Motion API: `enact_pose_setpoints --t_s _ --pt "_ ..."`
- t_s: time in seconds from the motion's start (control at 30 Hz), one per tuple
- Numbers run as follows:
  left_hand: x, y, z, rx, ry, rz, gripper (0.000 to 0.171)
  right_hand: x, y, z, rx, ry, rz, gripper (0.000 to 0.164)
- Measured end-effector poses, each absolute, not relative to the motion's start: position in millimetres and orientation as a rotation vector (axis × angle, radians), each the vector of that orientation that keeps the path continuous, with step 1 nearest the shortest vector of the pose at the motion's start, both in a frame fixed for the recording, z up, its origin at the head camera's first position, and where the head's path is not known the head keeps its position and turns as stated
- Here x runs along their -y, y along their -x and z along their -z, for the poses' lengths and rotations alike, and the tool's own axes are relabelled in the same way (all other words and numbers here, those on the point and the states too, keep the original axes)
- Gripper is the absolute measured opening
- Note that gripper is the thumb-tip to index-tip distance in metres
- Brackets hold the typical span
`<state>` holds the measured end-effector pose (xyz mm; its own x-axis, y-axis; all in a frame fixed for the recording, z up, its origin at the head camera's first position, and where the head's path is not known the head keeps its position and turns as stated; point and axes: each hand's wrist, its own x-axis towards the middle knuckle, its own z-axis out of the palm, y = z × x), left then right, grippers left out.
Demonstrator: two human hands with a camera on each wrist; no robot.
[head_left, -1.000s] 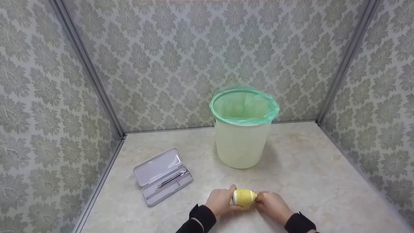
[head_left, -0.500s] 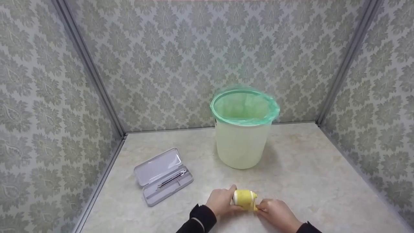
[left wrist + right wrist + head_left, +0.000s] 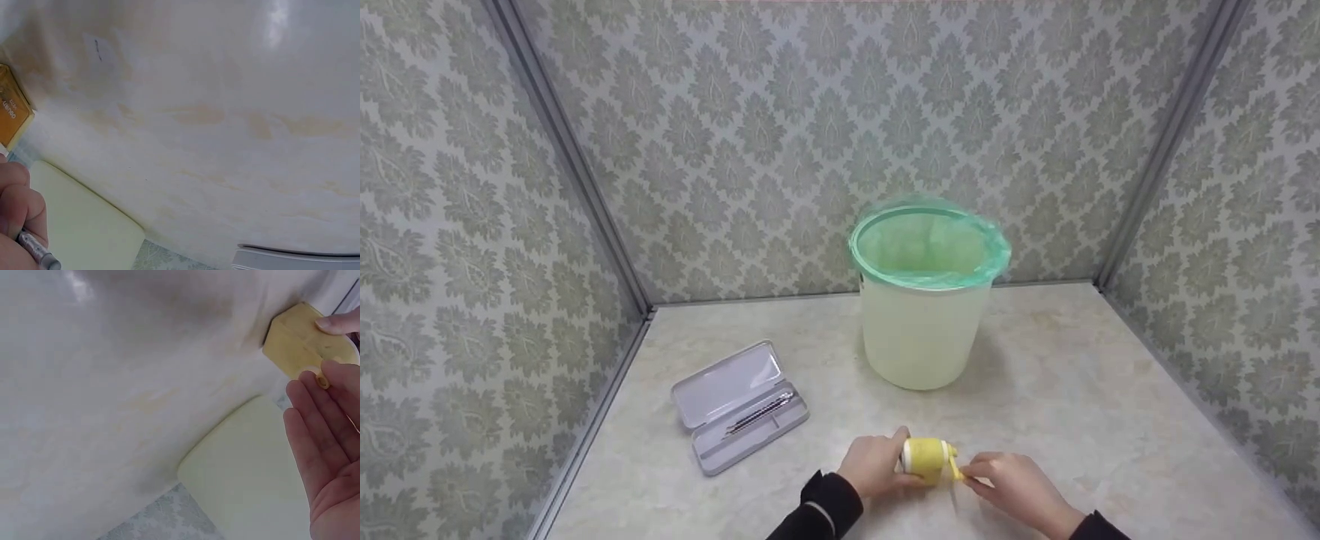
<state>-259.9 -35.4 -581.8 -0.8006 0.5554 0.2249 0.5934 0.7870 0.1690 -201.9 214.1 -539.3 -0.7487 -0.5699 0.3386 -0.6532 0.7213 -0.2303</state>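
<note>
A small yellow hand-crank pencil sharpener [image 3: 924,454] with white rims lies sideways between my hands, low in the head view. My left hand [image 3: 874,466] grips it from the left, with the thumb along its top. From that hand's curled fingers, in the left wrist view, pokes the end of a silvery pencil [image 3: 38,251]; its other end is hidden. My right hand [image 3: 1014,484] pinches the yellow crank handle [image 3: 957,468] at the sharpener's right end. The right wrist view shows the crank's round knob [image 3: 322,381] at the thumb and fingertips, the other fingers extended.
Left of the hands, an open grey pencil case [image 3: 750,420] holds several pencils [image 3: 759,414]. A pale bin [image 3: 924,337] with a green bag liner [image 3: 990,259] over its rim stands beyond the hands. Patterned walls [image 3: 810,150] enclose the table [image 3: 1095,405] at back and sides.
My right hand has swung down and then right, carrying the crank handle from beside the sharpener's end to a downward slant. The left hand and sharpener have stayed in place.
</note>
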Motion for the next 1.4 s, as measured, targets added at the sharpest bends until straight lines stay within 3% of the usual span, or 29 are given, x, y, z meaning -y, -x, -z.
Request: enact_pose_setpoints --t_s 0.77,1.4 --pt "34.4 259.8 580.6 2.826 0.896 0.312 0.060 -212.0 228.6 521.3 2.538 -0.888 -0.436 0.008" --pt "35.4 260.9 579.9 2.824 0.925 0.328 0.057 -203.2 265.8 538.5 2.556 -0.806 -0.396 0.007"
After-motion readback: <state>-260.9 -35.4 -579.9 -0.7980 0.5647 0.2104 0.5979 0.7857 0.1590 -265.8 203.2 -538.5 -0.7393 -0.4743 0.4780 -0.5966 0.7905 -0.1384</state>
